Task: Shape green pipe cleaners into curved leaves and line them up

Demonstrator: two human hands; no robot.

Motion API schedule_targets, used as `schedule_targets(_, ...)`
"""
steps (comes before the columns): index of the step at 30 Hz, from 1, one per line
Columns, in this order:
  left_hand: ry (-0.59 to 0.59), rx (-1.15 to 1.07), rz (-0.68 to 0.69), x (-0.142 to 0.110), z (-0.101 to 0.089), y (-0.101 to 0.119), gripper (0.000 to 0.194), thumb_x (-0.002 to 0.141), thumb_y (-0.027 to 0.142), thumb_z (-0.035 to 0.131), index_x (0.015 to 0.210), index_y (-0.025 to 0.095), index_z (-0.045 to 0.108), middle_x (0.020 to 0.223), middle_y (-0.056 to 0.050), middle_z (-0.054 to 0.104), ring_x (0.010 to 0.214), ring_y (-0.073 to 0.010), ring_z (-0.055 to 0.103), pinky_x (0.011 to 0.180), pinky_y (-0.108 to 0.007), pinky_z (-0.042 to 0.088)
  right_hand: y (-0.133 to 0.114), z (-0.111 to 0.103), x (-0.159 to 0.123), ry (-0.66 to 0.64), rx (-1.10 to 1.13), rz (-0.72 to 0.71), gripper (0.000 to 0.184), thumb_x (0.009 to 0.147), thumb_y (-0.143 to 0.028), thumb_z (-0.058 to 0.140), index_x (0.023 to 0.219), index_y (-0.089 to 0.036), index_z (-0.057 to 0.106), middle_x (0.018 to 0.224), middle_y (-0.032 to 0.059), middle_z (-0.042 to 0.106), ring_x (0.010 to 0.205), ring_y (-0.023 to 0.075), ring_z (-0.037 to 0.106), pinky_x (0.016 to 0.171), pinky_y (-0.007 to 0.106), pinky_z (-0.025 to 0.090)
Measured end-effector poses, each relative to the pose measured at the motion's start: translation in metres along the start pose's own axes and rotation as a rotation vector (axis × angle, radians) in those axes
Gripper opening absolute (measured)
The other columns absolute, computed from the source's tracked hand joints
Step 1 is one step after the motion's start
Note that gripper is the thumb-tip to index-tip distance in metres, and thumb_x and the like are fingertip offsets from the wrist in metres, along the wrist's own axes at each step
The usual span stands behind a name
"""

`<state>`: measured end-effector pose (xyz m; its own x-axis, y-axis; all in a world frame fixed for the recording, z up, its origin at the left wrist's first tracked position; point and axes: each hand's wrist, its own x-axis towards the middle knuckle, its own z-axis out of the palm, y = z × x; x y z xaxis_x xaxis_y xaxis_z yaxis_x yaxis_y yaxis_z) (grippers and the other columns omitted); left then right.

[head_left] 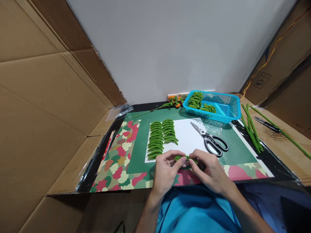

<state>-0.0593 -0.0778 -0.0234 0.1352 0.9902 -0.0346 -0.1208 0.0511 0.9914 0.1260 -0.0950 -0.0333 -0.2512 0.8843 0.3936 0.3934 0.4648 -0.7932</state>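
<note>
Between my two hands is a fuzzy green leaf shape (178, 158) that looks made of pipe cleaner, held near the front edge of the table. My left hand (168, 168) pinches its left part between thumb and fingers. On its right end, my right hand (208, 168) closes thumb and forefinger. Fingers hide part of the piece. Just beyond, two columns of similar curved green leaves (155, 139) lie on a white sheet (186, 136). Black-handled scissors (213, 140) rest with blades partly apart on the sheet's right side, beyond my right hand.
A blue plastic basket (228, 110) with more green leaves stands at the back right. Orange flowers (176, 101) on a green stem lie at the back. Green pipe cleaners (251, 129) and small pliers-like cutters (267, 124) are at right. Cardboard walls (48, 97) flank the table.
</note>
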Motion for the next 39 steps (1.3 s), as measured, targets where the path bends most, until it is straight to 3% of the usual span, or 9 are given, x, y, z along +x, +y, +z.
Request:
schedule_targets(5,-0.008,-0.001,0.002,0.001,-0.001,-0.001,0.026,0.079,0.033,0.092,0.094,0.014,0.081,0.085,-0.006,0.082,0.068,-0.0177,0.078,0.069,-0.024,0.065,0.0,0.0,0.0,-0.008,-0.02,-0.017,0.013,0.106,-0.019,0.054,0.098,-0.021,0.064,0.084,0.0015,0.066,0.071,0.0159,0.06,0.061,0.026,0.041)
schedule_targets(10,0.008,0.116,0.102,-0.001,0.001,-0.002,0.015,0.085,0.027,0.086,0.095,0.017,0.083,0.095,-0.007,0.084,0.09,-0.0213,0.08,0.084,-0.026,0.064,-0.001,0.001,0.002,0.045,-0.073,-0.025,0.013,0.108,-0.021,0.055,0.1,-0.021,0.065,0.089,0.0033,0.069,0.077,0.0175,0.064,0.066,0.027,0.044)
schedule_targets(14,0.038,0.37,0.244,-0.003,0.001,0.0,0.007,0.091,0.021,0.08,0.098,0.021,0.083,0.097,-0.004,0.083,0.091,-0.02,0.077,0.085,-0.028,0.06,0.001,0.001,0.002,0.074,-0.136,-0.042,0.01,0.107,-0.019,0.056,0.105,-0.022,0.065,0.094,0.0041,0.071,0.082,0.0188,0.067,0.07,0.029,0.047)
schedule_targets(19,0.039,0.745,0.476,-0.003,-0.003,0.006,0.013,0.097,0.015,0.073,0.106,0.023,0.079,0.101,-0.002,0.08,0.097,-0.021,0.07,0.088,-0.034,0.052,0.006,0.005,0.003,0.09,-0.236,-0.105,0.011,0.107,-0.018,0.056,0.111,-0.022,0.066,0.1,0.0063,0.073,0.089,0.0219,0.07,0.076,0.032,0.052)
schedule_targets(22,0.024,0.932,0.542,0.0,-0.008,0.012,0.013,0.098,0.013,0.072,0.106,0.023,0.077,0.103,-0.002,0.08,0.099,-0.0222,0.068,0.09,-0.038,0.048,0.008,0.007,0.003,0.104,-0.269,-0.103,0.01,0.108,-0.021,0.057,0.112,-0.023,0.066,0.102,0.0069,0.074,0.091,0.0231,0.07,0.079,0.033,0.052)
schedule_targets(27,0.08,1.199,0.542,0.014,-0.019,0.023,0.015,0.096,0.009,0.074,0.101,0.022,0.076,0.104,-0.002,0.079,0.103,-0.024,0.067,0.088,-0.04,0.043,0.009,0.006,0.002,0.134,-0.261,-0.042,0.008,0.108,-0.022,0.057,0.109,-0.023,0.065,0.104,0.0062,0.074,0.093,0.0235,0.069,0.081,0.034,0.051)
schedule_targets(32,0.062,1.332,0.524,0.028,-0.027,0.024,0.013,0.096,0.01,0.074,0.102,0.022,0.077,0.109,-0.003,0.078,0.108,-0.0249,0.065,0.092,-0.042,0.042,0.007,0.004,0.002,0.092,-0.239,-0.027,0.012,0.109,-0.02,0.055,0.104,-0.023,0.066,0.103,0.0052,0.073,0.093,0.0227,0.068,0.081,0.034,0.049)
schedule_targets(39,0.054,1.398,0.516,0.033,-0.027,0.02,0.014,0.099,0.013,0.071,0.104,0.023,0.077,0.115,-0.005,0.077,0.112,-0.0266,0.065,0.093,-0.044,0.042,0.004,-0.004,-0.004,-0.078,-0.327,-0.004,0.009,0.106,-0.022,0.063,0.098,-0.023,0.066,0.096,0.0051,0.07,0.089,0.0242,0.064,0.077,0.036,0.047)
